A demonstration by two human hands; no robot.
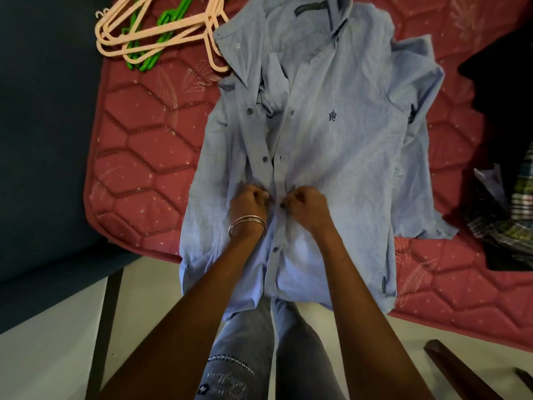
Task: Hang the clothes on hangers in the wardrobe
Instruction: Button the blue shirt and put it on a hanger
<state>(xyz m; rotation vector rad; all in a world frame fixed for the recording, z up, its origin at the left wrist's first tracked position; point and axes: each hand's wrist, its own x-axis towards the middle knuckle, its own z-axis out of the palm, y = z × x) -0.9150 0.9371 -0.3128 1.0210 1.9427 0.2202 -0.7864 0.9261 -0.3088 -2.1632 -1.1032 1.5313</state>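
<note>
A light blue button-up shirt [331, 145] lies front side up on the red quilted mattress [138, 157], its hem hanging over the near edge. My left hand [249, 202], with bangles on the wrist, pinches the left placket edge at mid-front. My right hand [305, 202] pinches the right placket edge right beside it. The upper buttons stand undone. A pile of peach hangers [161, 33] and a green hanger [144, 57] lies on the mattress at the far left, just beyond the shirt's collar.
Dark and plaid clothes [501, 174] are heaped at the mattress's right edge. A dark blue surface [43, 125] borders the mattress on the left. My legs in grey jeans [259, 356] stand against the bed over a pale floor. A dark wooden piece [458, 370] shows at bottom right.
</note>
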